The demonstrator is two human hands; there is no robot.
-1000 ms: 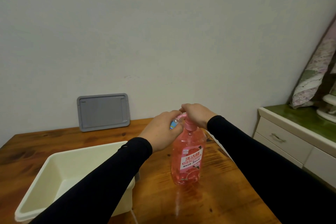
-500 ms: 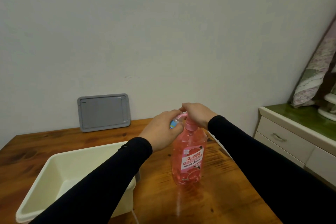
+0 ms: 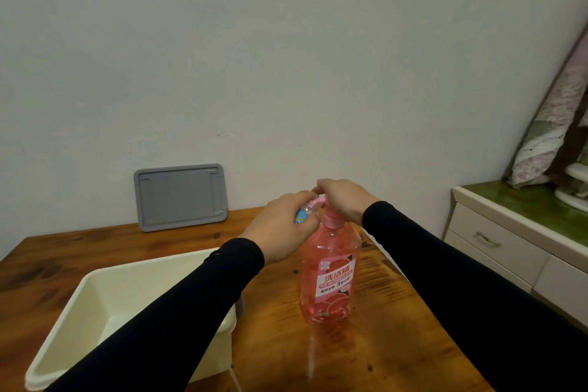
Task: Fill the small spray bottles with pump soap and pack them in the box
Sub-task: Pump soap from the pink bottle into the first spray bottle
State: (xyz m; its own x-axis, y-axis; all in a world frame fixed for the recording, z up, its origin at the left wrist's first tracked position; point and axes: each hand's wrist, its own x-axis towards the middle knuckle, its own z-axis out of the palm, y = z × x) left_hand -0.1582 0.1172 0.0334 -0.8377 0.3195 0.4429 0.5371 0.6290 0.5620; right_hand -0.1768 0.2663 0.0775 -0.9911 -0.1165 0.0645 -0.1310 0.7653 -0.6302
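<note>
1. The small spray bottle is clear with a blue band lower down. It is tipped on a slant, its mouth up against the spout of the pump, just left of the pump head.
2. The left hand is wrapped around that small bottle, fingers curled over it, so most of its body is hidden.
3. The pink pump soap bottle stands upright on the wooden table, right of the box. It holds pink liquid and carries a label with a grapefruit picture.
4. The right hand lies palm down over the pump head, covering nearly all of it; only the pink spout tip shows. The fingers are folded over the top of the pump.
5. Both forearms wear black sleeves and reach in from the near edge.
6. The cream box sits open on the near-left part of the table, partly under the left forearm. Its visible inside looks bare, though the arm hides part of it.
7. A grey lid leans upright against the wall at the back of the table.
8. A white drawer unit with a green top stands to the right, well apart from the table, with folded patterned bedding propped above it.
</note>
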